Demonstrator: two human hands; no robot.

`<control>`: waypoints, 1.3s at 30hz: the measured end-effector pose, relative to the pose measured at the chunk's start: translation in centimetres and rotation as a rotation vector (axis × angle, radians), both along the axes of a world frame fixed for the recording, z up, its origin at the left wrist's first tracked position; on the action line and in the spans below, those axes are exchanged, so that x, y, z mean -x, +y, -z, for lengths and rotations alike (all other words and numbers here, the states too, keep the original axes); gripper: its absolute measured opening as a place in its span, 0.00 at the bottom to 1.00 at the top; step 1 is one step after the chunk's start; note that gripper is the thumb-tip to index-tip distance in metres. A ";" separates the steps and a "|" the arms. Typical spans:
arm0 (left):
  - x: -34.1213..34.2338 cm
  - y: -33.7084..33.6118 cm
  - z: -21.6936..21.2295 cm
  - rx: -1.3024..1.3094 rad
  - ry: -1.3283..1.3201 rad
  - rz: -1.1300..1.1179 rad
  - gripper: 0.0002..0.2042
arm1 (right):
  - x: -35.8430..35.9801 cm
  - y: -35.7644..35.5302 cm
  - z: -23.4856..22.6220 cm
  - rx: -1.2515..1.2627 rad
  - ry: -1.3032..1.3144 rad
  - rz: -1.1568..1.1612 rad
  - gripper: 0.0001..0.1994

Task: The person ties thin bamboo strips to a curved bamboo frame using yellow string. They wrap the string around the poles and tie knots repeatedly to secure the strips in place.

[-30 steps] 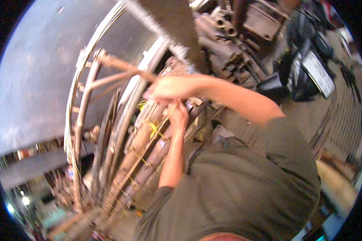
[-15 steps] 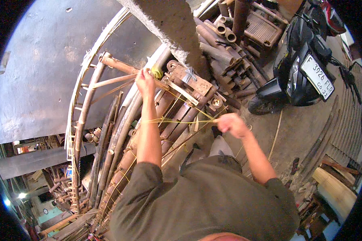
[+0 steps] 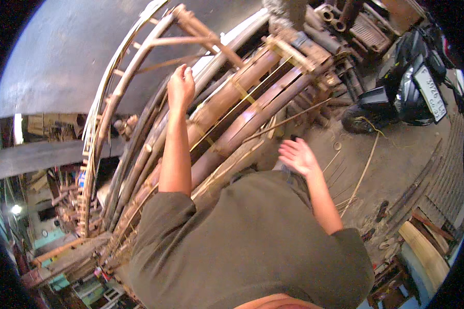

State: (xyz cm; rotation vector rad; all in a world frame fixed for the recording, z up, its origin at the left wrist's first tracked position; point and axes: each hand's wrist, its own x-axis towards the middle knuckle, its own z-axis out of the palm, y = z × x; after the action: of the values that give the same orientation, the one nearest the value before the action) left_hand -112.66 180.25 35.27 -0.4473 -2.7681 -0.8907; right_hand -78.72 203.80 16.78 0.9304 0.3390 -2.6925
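My left hand [image 3: 181, 88] is raised above the bundle of thick bamboo poles [image 3: 242, 121], loosely curled with its thumb apart from the fingers. Nothing shows in it. My right hand [image 3: 300, 156] is held out over the floor to the right of the poles, palm showing and fingers spread, with nothing in it. Thin yellow bands cross the poles in several places. A short wooden crosspiece [image 3: 292, 53] lies over their far end. A loose yellow strand [image 3: 379, 131] shows near the motorbike's wheel.
A curved bamboo frame [image 3: 119, 91] rises at the left against a grey wall [image 3: 62, 62]. At the right stands a black motorbike [image 3: 397, 95]. Cut tubes [image 3: 337, 24] are piled at the back. Thin sticks [image 3: 360, 177] lie on the floor, and a pale plank [image 3: 423, 250] leans at lower right.
The yellow strand stretched between my hands has left them. My right hand has opened, and my left fingers have loosened. The view has shifted, bringing more of the poles into sight.
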 end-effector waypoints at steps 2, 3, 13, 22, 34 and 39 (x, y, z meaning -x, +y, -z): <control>-5.2 -5.1 -1.8 0.092 -0.006 -0.044 0.15 | 2.8 -8.5 -2.8 -0.025 0.201 -0.341 0.26; -7.1 -7.7 -1.3 0.197 -0.048 -0.030 0.15 | 3.8 -11.7 -4.3 -0.018 0.254 -0.483 0.25; -15.7 -11.6 13.8 0.057 -0.192 0.111 0.15 | 14.8 -29.2 -16.6 -1.665 0.937 0.092 0.13; -15.2 -11.1 7.9 -0.005 -0.455 0.195 0.16 | 28.2 -21.1 -13.1 -1.735 0.932 -0.829 0.27; -11.6 -9.9 5.1 -0.407 -0.359 0.057 0.15 | 7.0 -17.2 -8.4 -1.189 0.992 -0.708 0.20; -2.8 -9.8 7.7 -0.218 0.043 -0.144 0.15 | 1.8 -6.3 -8.3 -0.069 0.693 0.439 0.18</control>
State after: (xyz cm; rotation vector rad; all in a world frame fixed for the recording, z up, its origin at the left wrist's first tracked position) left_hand -109.85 170.41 27.53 -0.2244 -2.5870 -1.1154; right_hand -80.48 197.50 25.08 0.0363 0.3961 -3.3670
